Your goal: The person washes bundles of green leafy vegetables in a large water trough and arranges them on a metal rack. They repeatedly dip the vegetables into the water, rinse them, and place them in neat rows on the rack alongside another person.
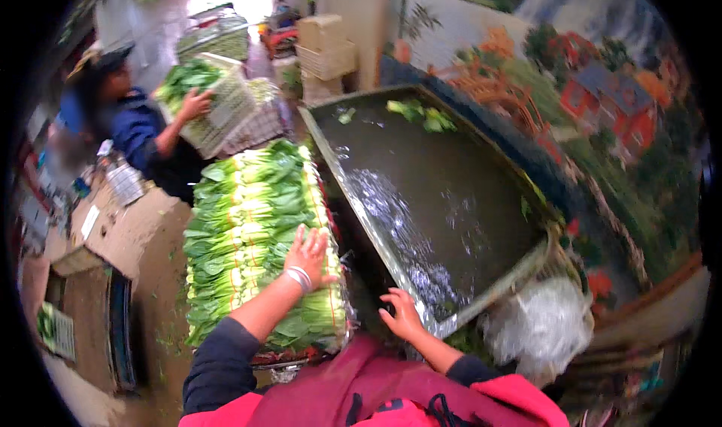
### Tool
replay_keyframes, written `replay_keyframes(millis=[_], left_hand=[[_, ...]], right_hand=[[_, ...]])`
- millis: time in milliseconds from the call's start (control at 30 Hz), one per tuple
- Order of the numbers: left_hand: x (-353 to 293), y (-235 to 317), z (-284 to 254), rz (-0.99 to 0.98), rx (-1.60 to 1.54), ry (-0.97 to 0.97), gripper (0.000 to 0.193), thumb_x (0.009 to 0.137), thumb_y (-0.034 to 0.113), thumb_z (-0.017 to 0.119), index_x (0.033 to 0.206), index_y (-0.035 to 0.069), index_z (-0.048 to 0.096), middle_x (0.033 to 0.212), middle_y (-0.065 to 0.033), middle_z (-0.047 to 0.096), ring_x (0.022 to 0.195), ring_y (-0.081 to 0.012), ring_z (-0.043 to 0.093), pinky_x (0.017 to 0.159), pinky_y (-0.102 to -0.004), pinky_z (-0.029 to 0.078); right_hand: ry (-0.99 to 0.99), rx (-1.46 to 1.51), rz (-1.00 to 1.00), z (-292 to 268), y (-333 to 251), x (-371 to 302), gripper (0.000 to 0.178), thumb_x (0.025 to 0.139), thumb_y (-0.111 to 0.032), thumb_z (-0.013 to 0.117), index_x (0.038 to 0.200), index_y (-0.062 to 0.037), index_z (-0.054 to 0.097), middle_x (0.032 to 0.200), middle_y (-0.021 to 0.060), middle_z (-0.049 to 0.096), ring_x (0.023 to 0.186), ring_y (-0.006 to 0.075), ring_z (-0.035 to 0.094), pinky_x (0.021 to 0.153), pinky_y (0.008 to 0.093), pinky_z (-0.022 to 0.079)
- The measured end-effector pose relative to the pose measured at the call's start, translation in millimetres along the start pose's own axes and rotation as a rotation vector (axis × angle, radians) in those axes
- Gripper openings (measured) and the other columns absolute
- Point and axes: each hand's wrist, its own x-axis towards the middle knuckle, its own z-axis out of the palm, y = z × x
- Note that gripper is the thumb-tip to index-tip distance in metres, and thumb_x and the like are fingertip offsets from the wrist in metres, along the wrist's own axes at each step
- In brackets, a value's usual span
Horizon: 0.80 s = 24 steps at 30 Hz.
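Bundles of leafy greens [252,224] with pale stalks, tied with thin reddish bands, lie in neat rows on a stand in front of me. My left hand [307,260], with a pale bracelet at the wrist, rests on the right part of these bundles, fingers spread. My right hand [401,314] hangs beside the near left rim of a water tank [383,239], fingers apart and slightly curled, with nothing in them. Dark water fills the tank, rippled along its left side, and a few loose leaves [421,115] float at the far end.
On the left a co-worker [139,126] holds a crate [222,115] of greens. Stacked boxes [325,47] stand at the back. Clear plastic bags [538,325] bunch up by the tank's near right corner. A painted wall [602,118] runs along the right; a wooden table [90,314] stands left.
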Motion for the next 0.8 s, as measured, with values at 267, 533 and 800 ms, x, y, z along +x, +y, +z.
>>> replay_keyframes(millis=[267, 533, 800], left_hand=[[-82, 148, -23, 0.073, -0.944, 0.396, 0.067, 0.091, 0.042, 0.072, 0.149, 0.014, 0.051, 0.155, -0.0162, 0.045, 0.142, -0.0399, 0.042, 0.116, -0.0527, 0.037], [-203, 253, -6, -0.342, -1.295, -0.079, 0.067, 0.096, 0.051, 0.066, 0.146, 0.008, 0.054, 0.137, -0.0227, 0.062, 0.125, -0.0407, 0.059, 0.107, -0.0463, 0.047], [-249, 274, -9, -0.621, -1.265, -0.09, 0.068, 0.093, 0.051, 0.07, 0.144, 0.007, 0.056, 0.134, -0.0217, 0.065, 0.125, -0.0395, 0.059, 0.108, -0.0444, 0.047]], right_hand=[[-0.319, -0.444, -0.027, -120, 142, -118, 0.046, 0.095, -0.028, 0.07, 0.131, 0.0001, 0.062, 0.136, 0.0253, 0.058, 0.127, 0.047, 0.053, 0.111, 0.0547, 0.041], [-0.325, -0.363, -0.367, -145, 154, -109, 0.045, 0.085, -0.031, 0.076, 0.119, -0.0032, 0.066, 0.126, 0.0213, 0.063, 0.124, 0.0432, 0.054, 0.109, 0.0557, 0.039], [-0.36, -0.367, -0.306, -145, 155, -107, 0.03, 0.092, -0.039, 0.068, 0.096, -0.0096, 0.063, 0.099, 0.0152, 0.06, 0.103, 0.0392, 0.056, 0.092, 0.0519, 0.041]])
